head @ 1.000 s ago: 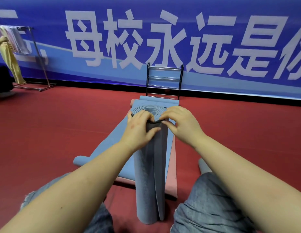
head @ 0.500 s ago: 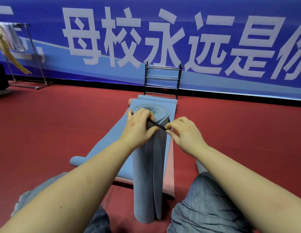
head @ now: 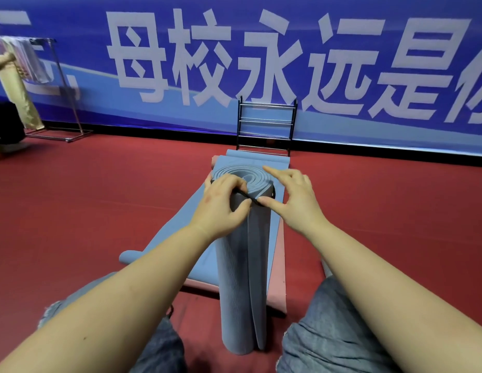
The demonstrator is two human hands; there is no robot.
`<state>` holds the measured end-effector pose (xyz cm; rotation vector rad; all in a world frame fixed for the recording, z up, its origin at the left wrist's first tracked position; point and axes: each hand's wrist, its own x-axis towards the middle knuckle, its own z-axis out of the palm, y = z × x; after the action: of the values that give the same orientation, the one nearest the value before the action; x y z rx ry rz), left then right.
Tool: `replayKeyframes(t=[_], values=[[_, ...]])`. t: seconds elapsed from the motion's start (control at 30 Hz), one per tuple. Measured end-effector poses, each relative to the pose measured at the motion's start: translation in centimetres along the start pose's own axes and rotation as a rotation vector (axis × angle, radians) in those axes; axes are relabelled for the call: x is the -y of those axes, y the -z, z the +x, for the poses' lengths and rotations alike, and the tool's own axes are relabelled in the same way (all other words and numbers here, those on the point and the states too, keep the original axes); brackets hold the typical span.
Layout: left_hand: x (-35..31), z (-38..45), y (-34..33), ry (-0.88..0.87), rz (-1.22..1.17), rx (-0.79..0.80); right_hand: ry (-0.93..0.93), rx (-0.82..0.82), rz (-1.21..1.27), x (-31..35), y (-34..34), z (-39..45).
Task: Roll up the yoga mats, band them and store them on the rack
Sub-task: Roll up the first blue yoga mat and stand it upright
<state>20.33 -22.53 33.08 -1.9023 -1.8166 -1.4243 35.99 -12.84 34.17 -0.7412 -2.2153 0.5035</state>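
A rolled grey-blue yoga mat (head: pixel 241 278) stands on end on the red floor (head: pixel 100 211) between the kneeling person's knees, its spiral top facing up. The left hand (head: pixel 221 208) wraps the roll's upper end from its nine o'clock side, fingers curled over the rim and thumb pressed against the wall. A thin black band (head: pixel 246 197) runs slantwise across the top edge. The right hand (head: pixel 296 203) sits at the roll's three o'clock, thumb and a bent finger pinching the band's near end, while the forefinger points out over the spiral. Behind the roll, at twelve o'clock, flat mats (head: pixel 274 162) lie unrolled toward a black metal rack (head: pixel 266 127) standing against the blue banner (head: pixel 342 49). At ten o'clock, far off, stands a clothes rail (head: pixel 65 90).
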Motion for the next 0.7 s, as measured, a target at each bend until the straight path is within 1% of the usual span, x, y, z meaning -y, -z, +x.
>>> replayKeyframes(t=[0.07, 0.13, 0.17, 0.23, 0.43, 0.53, 0.63, 0.7], values=[[-0.2, 0.2, 0.5, -0.011, -0.013, 0.035, 0.066, 0.083, -0.029, -0.2, 0.1, 0.2], [0.1, 0.5, 1.1, -0.036, 0.002, 0.066, 0.070, 0.146, -0.002, -0.5, -0.1, 0.1], [0.4, 0.6, 1.5, -0.045, 0.013, 0.075, 0.065, 0.150, 0.009, -0.6, -0.2, 0.1], [1.0, 0.6, 2.3, -0.037, 0.027, 0.067, 0.061, 0.128, 0.016, -0.8, -0.4, 0.0], [1.8, -0.9, 2.5, -0.035, 0.128, -0.053, 0.062, 0.059, 0.040, -0.7, -1.7, -0.4], [2.0, -0.2, 3.2, -0.087, 0.173, -0.026, 0.054, 0.054, 0.051, -0.7, -1.9, -0.5], [2.6, 0.8, 4.1, -0.179, 0.268, -0.011, 0.049, 0.049, 0.058, -0.7, -1.9, -0.5], [2.8, 1.2, 4.6, -0.210, 0.320, 0.010, 0.046, 0.051, 0.059, -0.7, -1.8, -0.5]])
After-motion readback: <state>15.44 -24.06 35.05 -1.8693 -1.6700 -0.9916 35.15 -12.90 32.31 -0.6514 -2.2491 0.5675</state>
